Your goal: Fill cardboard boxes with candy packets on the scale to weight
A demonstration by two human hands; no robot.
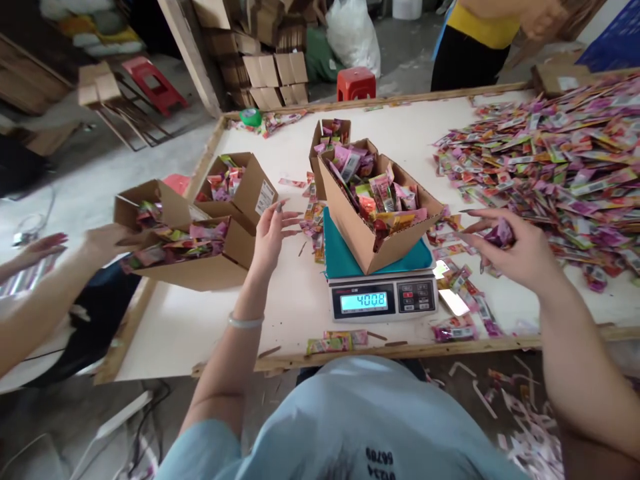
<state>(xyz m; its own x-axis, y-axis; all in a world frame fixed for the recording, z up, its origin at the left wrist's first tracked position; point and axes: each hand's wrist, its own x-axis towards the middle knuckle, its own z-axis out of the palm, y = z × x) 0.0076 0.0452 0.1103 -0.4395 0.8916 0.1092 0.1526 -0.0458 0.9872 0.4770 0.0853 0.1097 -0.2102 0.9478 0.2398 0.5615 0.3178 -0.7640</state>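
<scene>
A cardboard box [360,227] full of coloured sachets sits tilted on a digital scale [383,299] whose display reads 4008. My left hand [273,230] hovers open just left of the scale, fingers spread, holding nothing. To the right of the scale, my right hand [505,247] is closed on a purple sachet [500,233] above scattered sachets. At the far left another person's hand [107,241] grips a second filled cardboard box [195,257] at the table's left edge.
A large heap of sachets [560,160] covers the table's right side. Two more open boxes [240,183] [330,137] with sachets stand behind. A person in a yellow top [475,40] stands beyond the table. A red stool [356,83] and stacked cartons [270,60] lie behind.
</scene>
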